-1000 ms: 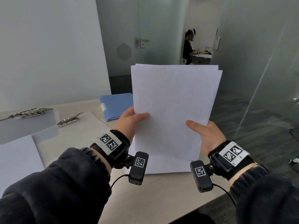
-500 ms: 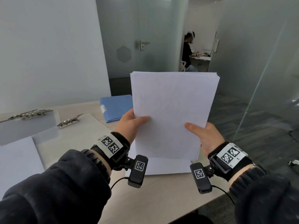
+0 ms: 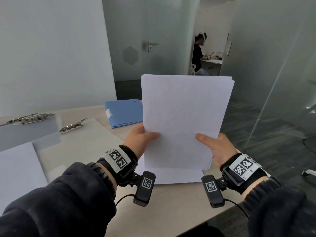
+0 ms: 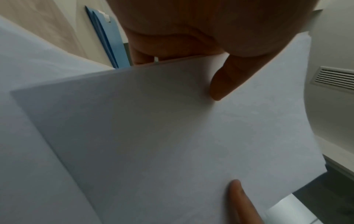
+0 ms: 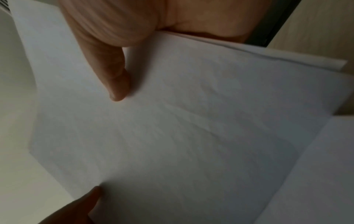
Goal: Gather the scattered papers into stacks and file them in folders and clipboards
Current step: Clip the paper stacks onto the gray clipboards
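Observation:
A stack of white papers (image 3: 184, 120) stands upright above the table, held by both hands. My left hand (image 3: 142, 140) grips its left edge, thumb on the front and fingers behind. My right hand (image 3: 214, 145) grips the right edge the same way. The sheets' top edges are nearly flush, slightly fanned at the upper right. The left wrist view shows the stack (image 4: 172, 136) under the left thumb (image 4: 222, 84); the right wrist view shows the stack (image 5: 172, 128) under the right thumb (image 5: 114, 78). One more white sheet (image 3: 171, 175) lies flat on the table below the stack.
A blue folder (image 3: 124, 112) lies closed at the table's far side. Two clear clipboards with metal clips (image 3: 72, 128) (image 3: 30, 118) lie at the left, with white paper (image 3: 18, 168) near the left edge. The table's right edge (image 3: 222, 214) borders dark floor; a person sits beyond the glass door.
The stack has come down lower and its fanned top edges have evened out. Both hands kept their hold on the two sides.

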A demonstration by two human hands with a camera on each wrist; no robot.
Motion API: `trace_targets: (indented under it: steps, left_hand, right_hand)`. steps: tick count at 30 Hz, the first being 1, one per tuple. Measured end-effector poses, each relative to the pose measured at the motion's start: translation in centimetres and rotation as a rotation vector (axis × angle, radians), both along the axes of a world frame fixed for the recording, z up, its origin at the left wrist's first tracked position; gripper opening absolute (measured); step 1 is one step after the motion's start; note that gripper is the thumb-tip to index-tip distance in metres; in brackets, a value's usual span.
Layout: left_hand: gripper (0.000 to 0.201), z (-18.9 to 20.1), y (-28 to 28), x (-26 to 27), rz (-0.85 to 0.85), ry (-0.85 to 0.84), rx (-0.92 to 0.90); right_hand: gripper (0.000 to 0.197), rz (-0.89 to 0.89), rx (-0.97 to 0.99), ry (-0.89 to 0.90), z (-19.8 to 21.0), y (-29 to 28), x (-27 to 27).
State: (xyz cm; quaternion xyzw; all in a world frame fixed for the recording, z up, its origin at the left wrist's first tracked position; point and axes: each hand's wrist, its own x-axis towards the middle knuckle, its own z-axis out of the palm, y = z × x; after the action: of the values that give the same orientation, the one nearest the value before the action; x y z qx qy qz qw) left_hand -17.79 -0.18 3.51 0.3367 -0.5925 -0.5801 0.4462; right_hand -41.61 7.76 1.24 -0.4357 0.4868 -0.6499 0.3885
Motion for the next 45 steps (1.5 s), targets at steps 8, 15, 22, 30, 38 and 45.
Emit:
trace_targets:
  steps: [8,15,22,30,38,45]
  left_hand:
    - [0.022,2.2,-0.5,3.8,-0.004,-0.419,-0.141]
    - [0.036,0.0,-5.3,14.8,0.09,-1.26,-0.033]
    - [0.044,-1.8,-2.4,22.6,-0.003,-1.465,0.072]
    - [0.028,-0.2,1.1,27.8,0.098,-1.265,0.211]
    - [0.065,0.1,1.4,30.8,0.412,-0.334,0.073]
    - [0.038,2.2,1.0,28.8,0.477,0.078,0.01]
  right_hand:
    - [0.01,-0.121,0.046,0.145,0.8,-1.5,0.7]
    - [0.004,-0.075,0.055,0.047,0.7,-4.7,6.1]
    - [0.006,0.086,0.058,0.036,0.5,-7.5,14.1]
    - [0.01,0.276,0.052,0.027,0.7,-9.6,22.4]
    - [0.072,0.5,0.046,0.0,-0.3,-9.1,27.5]
    - [0.066,0.47,-0.024,-0.01,2.7,-8.5,27.7]
